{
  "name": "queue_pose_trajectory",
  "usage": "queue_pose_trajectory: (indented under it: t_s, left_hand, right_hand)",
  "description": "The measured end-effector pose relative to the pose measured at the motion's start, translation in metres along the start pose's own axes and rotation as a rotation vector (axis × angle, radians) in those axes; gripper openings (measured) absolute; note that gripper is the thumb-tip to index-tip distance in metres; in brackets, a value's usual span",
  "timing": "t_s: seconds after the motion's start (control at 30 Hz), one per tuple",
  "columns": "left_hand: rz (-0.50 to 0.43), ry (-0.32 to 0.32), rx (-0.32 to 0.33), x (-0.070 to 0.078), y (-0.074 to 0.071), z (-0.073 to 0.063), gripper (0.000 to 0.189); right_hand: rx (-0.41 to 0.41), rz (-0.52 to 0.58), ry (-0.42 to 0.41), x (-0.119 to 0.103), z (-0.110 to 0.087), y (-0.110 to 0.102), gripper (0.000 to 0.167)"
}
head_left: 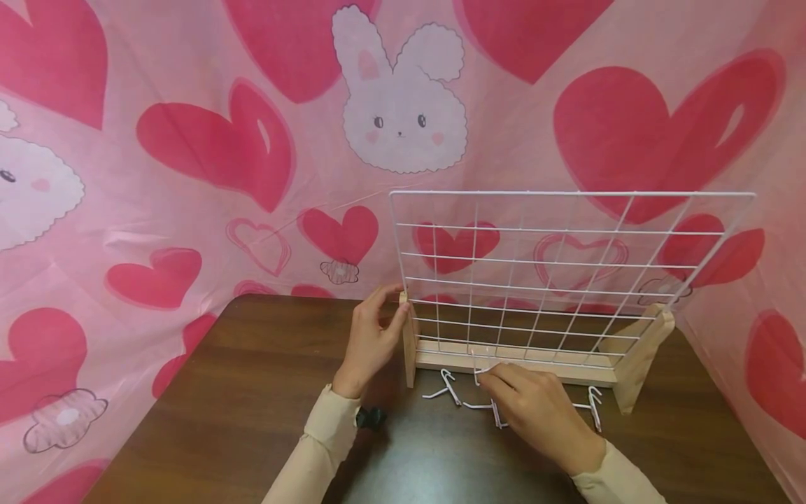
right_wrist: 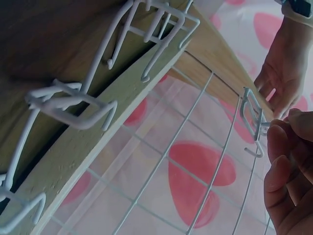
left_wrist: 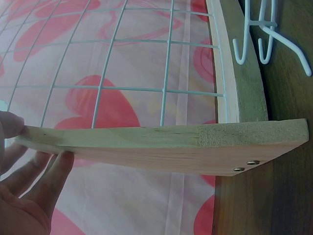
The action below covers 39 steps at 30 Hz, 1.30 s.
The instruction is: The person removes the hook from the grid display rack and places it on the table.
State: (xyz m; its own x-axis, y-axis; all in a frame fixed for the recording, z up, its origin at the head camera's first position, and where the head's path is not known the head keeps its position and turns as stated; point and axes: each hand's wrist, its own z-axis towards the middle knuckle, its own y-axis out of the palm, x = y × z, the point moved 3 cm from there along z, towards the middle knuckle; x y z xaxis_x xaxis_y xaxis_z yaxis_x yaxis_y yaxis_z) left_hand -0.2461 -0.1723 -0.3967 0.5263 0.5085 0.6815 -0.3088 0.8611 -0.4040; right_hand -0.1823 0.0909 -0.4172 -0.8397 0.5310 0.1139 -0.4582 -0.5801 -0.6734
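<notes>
A white wire grid [head_left: 573, 192] stands in a light wood frame on the table. My left hand [head_left: 371, 343] pinches the upper end of the frame's left side panel [left_wrist: 186, 156], thumb on one face and fingertips on the other. My right hand [head_left: 544, 413] pinches a white wire hook [right_wrist: 253, 120] by its stem, in front of the grid's lower left part. In the right wrist view the hook's wire loop overlaps the grid wires. Several similar hooks [head_left: 448, 388] lie on the table before the frame, partly hidden by my right hand.
The brown wooden table [head_left: 252, 392] carries the frame near its back edge. A small black object [head_left: 371, 418] lies beside my left sleeve. The frame's right side panel [head_left: 642, 364] stands to the right. A pink heart-and-rabbit cloth [head_left: 252, 42] hangs behind and at both sides.
</notes>
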Motion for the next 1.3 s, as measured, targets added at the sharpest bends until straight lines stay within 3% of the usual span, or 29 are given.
queue_pose_trajectory:
  t_s: [0.23,0.47,0.8,1.3]
  left_hand:
    - [0.009,0.028,0.014,0.000,0.000,0.000,0.029]
    - [-0.005,0.006,0.006,-0.001,0.000,0.000,0.029]
    - [0.023,0.026,0.015,-0.001,0.001,0.001,0.029]
    - [-0.009,0.015,0.008,-0.001,0.000,0.000,0.029]
  right_hand:
    - [-0.022,0.013,-0.025,-0.012,0.001,0.007,0.047]
    - [-0.057,0.036,-0.066,-0.028,0.002,0.021,0.051]
    - [-0.111,0.044,-0.097,-0.042,0.005,0.032,0.019]
    - [-0.199,-0.010,-0.142,-0.052,0.004,0.039,0.010]
